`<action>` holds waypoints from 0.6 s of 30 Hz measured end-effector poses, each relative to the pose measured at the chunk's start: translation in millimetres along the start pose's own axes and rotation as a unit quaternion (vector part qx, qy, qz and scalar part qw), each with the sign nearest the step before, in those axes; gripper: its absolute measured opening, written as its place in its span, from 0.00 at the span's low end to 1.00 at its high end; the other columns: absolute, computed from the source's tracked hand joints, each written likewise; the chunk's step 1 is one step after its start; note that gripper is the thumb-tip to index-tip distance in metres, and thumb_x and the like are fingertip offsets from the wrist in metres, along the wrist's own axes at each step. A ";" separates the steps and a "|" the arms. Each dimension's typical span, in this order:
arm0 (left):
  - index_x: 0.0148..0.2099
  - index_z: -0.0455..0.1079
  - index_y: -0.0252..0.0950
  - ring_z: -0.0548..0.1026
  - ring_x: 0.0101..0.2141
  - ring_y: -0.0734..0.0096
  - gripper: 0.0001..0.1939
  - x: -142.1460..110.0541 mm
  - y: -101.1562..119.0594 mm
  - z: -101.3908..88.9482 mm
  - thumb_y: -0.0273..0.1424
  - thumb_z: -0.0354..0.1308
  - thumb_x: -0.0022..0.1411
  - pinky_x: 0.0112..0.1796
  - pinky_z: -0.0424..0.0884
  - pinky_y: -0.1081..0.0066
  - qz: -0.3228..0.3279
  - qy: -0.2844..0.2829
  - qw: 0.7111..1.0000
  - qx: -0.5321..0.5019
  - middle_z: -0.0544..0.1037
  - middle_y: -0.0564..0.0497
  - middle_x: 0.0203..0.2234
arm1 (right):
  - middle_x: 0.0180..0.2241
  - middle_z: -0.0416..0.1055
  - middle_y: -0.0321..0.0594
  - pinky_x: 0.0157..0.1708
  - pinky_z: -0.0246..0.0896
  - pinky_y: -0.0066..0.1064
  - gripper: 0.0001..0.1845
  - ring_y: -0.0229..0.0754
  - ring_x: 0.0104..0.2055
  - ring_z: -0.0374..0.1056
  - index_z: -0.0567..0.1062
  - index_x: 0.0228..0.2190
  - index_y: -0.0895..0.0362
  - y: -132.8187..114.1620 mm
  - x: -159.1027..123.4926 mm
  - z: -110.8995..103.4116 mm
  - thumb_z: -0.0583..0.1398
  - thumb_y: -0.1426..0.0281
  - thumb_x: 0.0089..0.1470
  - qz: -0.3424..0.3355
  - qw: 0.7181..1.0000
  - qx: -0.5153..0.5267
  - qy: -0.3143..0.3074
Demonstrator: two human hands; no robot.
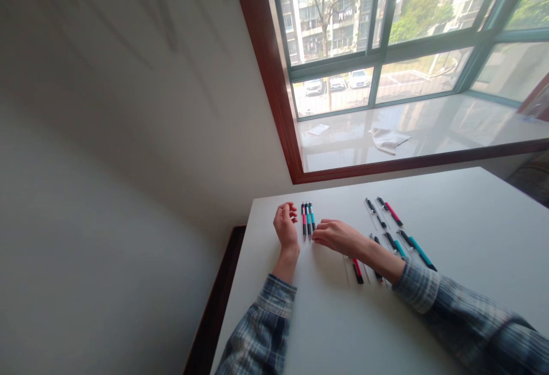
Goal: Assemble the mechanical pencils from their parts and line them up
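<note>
Three pens lie side by side at the far left of the white table: a red and black pen (pixel 304 220), a teal and black pen (pixel 307 219) beside it, and the rightmost teal pen (pixel 312 215). My right hand (pixel 337 235) has its fingers closed at the near end of the rightmost pen, hiding its tip. To the left of the row, my left hand (pixel 286 225) rests on its side with curled, slightly parted fingers and nothing visible in them. Under and beyond my right forearm lie several pen parts, among them a red barrel (pixel 393 214) and a teal barrel (pixel 422 253).
Thin clear pen refills (pixel 372 215) lie by the parts on the white table (pixel 334 329). A wall stands along the left. Behind the table is a window ledge (pixel 338 146) with a crumpled white cloth or bag (pixel 388 139) and a paper piece (pixel 318 130).
</note>
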State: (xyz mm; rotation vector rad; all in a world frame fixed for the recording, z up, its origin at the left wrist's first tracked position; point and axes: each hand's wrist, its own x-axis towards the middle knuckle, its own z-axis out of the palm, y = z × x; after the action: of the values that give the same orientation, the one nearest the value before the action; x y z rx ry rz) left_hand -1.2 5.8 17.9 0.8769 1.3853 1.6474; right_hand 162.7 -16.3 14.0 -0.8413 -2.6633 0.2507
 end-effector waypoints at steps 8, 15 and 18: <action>0.37 0.73 0.36 0.69 0.28 0.76 0.08 2.6 -2.3 -0.2 0.34 0.57 0.58 0.29 0.65 0.75 -0.001 0.000 1.000 0.001 0.74 0.52 0.31 | 0.35 0.79 0.41 0.41 0.66 0.33 0.07 0.43 0.38 0.73 0.78 0.36 0.57 2.5 0.3 6.0 0.60 0.74 0.67 -0.006 1.000 0.000 0.006; 0.37 0.73 0.35 0.69 0.28 0.75 0.08 3.2 -4.1 -0.8 0.34 0.57 0.57 0.30 0.65 0.74 0.002 0.001 1.000 0.001 0.74 0.51 0.31 | 0.35 0.78 0.41 0.41 0.66 0.33 0.08 0.43 0.37 0.72 0.78 0.36 0.57 4.1 0.6 8.2 0.59 0.76 0.67 -0.015 1.000 -0.009 0.004; 0.37 0.74 0.35 0.69 0.28 0.75 0.09 3.4 -4.2 -0.8 0.34 0.57 0.57 0.30 0.65 0.74 0.002 0.001 1.000 0.001 0.74 0.51 0.31 | 0.35 0.78 0.41 0.40 0.66 0.32 0.08 0.42 0.37 0.71 0.78 0.36 0.57 4.1 0.6 8.2 0.59 0.76 0.67 -0.012 1.000 -0.010 0.005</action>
State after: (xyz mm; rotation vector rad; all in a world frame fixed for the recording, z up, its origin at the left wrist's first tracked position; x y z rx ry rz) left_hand -2.8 8.9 13.6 0.8803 1.3879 1.6503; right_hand 161.4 -13.2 5.5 -0.8127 -2.6693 0.2142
